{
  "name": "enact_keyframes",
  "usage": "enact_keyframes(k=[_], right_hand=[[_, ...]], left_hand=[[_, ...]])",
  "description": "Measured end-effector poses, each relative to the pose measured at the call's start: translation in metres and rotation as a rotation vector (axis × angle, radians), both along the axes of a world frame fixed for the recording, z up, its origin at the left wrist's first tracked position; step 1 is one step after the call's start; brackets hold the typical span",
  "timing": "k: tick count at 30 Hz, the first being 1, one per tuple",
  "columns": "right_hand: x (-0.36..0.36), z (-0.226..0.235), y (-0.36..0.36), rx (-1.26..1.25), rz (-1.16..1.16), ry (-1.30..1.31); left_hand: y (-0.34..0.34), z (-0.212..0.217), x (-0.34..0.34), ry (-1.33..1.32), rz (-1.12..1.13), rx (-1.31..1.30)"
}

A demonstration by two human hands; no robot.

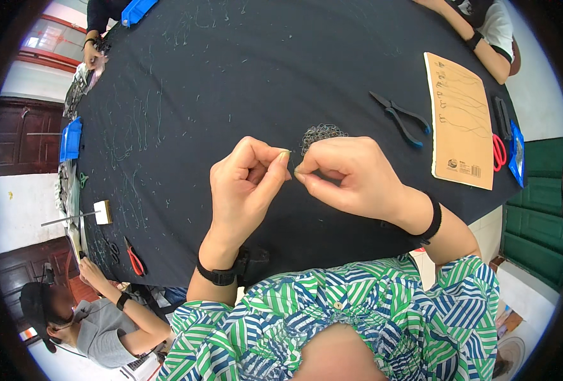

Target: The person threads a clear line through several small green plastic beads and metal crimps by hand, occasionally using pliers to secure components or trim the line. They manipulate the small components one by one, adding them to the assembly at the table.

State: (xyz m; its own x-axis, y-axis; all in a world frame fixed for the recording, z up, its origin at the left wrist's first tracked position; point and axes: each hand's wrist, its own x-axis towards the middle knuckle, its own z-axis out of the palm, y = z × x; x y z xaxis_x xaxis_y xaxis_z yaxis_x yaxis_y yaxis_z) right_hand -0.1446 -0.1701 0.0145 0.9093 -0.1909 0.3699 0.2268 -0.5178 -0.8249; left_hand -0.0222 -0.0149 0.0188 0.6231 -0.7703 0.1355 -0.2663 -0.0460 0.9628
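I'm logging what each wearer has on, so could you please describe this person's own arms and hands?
Both forearms are bare, with no gloves. The left hand has a black strap with a buckle at its wrist; the right hand has a plain black band. A green, blue and white striped garment covers the upper arms.

Single head-worn fisheye view, looking steeply down from above the person's chest, close over the hands, facing across the dark worktop [243, 70], edges bending toward the rim

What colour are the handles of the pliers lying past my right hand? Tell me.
Blue, on the pliers beyond the right hand; head view shows them best.
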Motion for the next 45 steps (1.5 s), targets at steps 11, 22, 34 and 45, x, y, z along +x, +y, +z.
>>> enact_keyframes(k=[11, 22, 34, 45], right_hand=[[0.001, 0.005, -0.010, 0.070, -0.096, 0.048], [0.005, -0.016, -0.009, 0.497, -0.014, 0.290], [0.005, -0.001, -0.006, -0.071, -0.029, -0.160], [0.010, -0.010, -0.020, 0.398, 0.000, 0.305]], left_hand=[[0.002, 0.004, 0.001, -0.128, -0.118, 0.110], [0.004, 0.002, 0.002, -0.185, -0.099, 0.070], [0.000, 0.001, 0.001, -0.196, -0.021, 0.081], [0.000, 0.001, 0.003, -0.263, -0.088, 0.070]])
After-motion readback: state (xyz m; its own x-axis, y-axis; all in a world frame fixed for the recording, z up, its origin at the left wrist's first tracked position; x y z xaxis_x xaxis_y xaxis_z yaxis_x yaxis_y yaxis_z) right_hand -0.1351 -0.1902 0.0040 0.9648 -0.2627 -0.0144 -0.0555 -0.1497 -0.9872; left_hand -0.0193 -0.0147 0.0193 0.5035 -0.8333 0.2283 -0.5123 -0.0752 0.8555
